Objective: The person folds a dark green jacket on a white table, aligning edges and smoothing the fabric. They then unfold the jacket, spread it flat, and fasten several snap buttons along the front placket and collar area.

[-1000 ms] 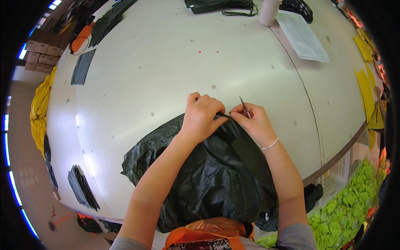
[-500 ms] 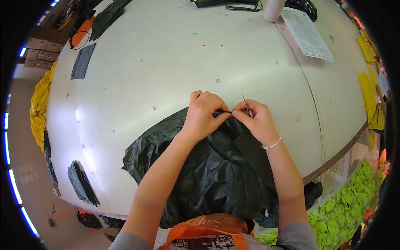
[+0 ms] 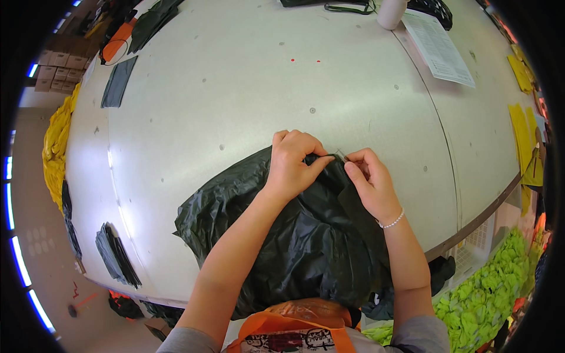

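A pale table (image 3: 235, 88) spreads beneath the hands, yellow fabric (image 3: 56, 159) heaped at nine o'clock and lime-green fabric (image 3: 485, 294) at four. Dark green fabric (image 3: 306, 235) lies at six o'clock; the left hand (image 3: 294, 162) pinches its upper edge. Just beside, the right hand's (image 3: 374, 182) curled fingers grip a small pointed tool (image 3: 341, 155), aimed toward ten o'clock.

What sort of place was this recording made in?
Probably a garment workshop: dark shiny fabric lies bunched at the near edge of a large pale table, with yellow fabric at its left edge and a lime-green heap at lower right.
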A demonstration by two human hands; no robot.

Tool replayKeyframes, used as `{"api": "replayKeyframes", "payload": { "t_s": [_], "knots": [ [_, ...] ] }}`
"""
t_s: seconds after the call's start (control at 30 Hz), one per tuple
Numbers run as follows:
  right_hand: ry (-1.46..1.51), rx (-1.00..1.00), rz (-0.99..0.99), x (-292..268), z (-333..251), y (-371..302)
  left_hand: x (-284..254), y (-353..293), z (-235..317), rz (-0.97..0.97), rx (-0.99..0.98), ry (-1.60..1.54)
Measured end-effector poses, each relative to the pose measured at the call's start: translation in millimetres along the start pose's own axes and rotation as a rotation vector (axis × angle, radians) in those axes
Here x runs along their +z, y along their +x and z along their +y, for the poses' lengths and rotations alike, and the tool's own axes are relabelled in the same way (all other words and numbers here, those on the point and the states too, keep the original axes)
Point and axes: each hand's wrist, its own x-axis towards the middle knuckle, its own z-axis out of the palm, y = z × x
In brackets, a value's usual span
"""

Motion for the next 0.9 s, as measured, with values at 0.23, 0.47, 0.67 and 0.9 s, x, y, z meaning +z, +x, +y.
{"api": "replayKeyframes", "payload": {
  "t_s": [0.23, 0.47, 0.67, 0.9],
  "knots": [
    [0.035, 0.010, -0.026, 6.1, -7.5, 6.3, 2.5, -2.6, -0.1, 0.013, 0.010, 0.004],
    [0.064, 0.013, -0.022, 6.6, -3.6, 7.8, 6.0, -2.4, -1.0, 0.054, 0.028, -0.006],
    [0.106, 0.018, -0.020, 6.9, 0.7, 8.1, 7.7, -3.7, 0.1, 0.067, 0.025, -0.014],
    [0.144, 0.019, -0.008, 7.9, 0.3, 7.7, 9.4, -5.0, 0.0, 0.073, 0.019, -0.010]
  ]
}}
